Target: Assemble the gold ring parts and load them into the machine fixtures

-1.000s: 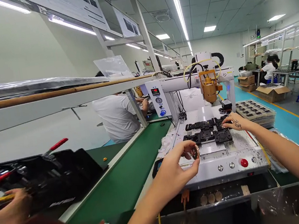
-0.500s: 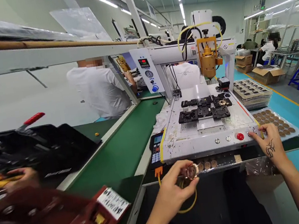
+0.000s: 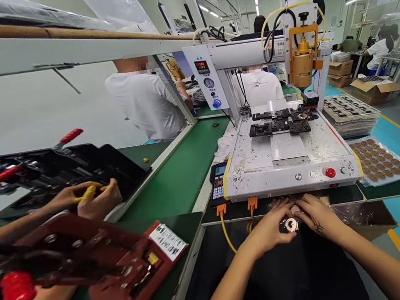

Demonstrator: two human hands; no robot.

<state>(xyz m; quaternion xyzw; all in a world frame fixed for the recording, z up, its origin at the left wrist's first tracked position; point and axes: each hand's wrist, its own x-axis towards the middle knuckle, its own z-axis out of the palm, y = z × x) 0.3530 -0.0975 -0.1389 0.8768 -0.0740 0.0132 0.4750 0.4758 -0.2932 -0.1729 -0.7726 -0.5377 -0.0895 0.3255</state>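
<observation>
My left hand (image 3: 273, 225) pinches a rose-gold ring-shaped part (image 3: 291, 225), like a watch case, between thumb and fingers, just in front of the machine. Close beside it, my right hand (image 3: 317, 215) has its fingertips on a small round brown disc (image 3: 295, 209) at the table edge. Whether the disc is gripped or only touched I cannot tell. Above both hands stands a white benchtop dispensing machine (image 3: 290, 176) with a gold-coloured barrel (image 3: 303, 69). Black fixtures (image 3: 280, 123) sit on its bed.
Brown discs lie on a plastic sheet (image 3: 381, 158) at right, before stacked trays (image 3: 352, 112). A keypad controller (image 3: 219, 184) and orange-plugged cables (image 3: 222, 210) are near the machine's left. Further left, a co-worker's hands (image 3: 98, 200) are at red-handled clamps, behind a dark red press (image 3: 126, 261).
My right hand has left the machine's front-right button and come down beside my left hand. The black fixtures have slid back on the bed. My left hand still holds the ring-shaped part.
</observation>
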